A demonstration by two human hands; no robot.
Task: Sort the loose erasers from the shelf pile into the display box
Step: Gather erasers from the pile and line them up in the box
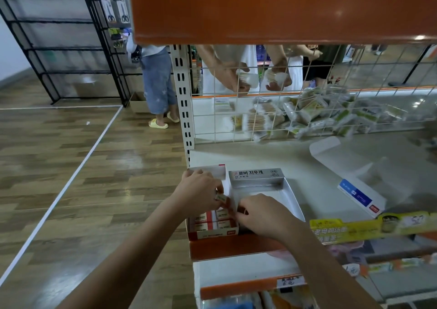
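We see the display box at the shelf's front left corner, erasers in it, a second box just right, a flat carton farther right.

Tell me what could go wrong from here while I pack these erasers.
The red display box sits at the shelf's front edge; pressing down could tip it off. The left hand pinches an eraser tilted over the rows, so it may jam. The right hand hides its spot, so placement is unchecked.

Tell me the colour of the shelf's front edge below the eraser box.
Orange: the shelf edge shows best in the head view, under the eraser box.
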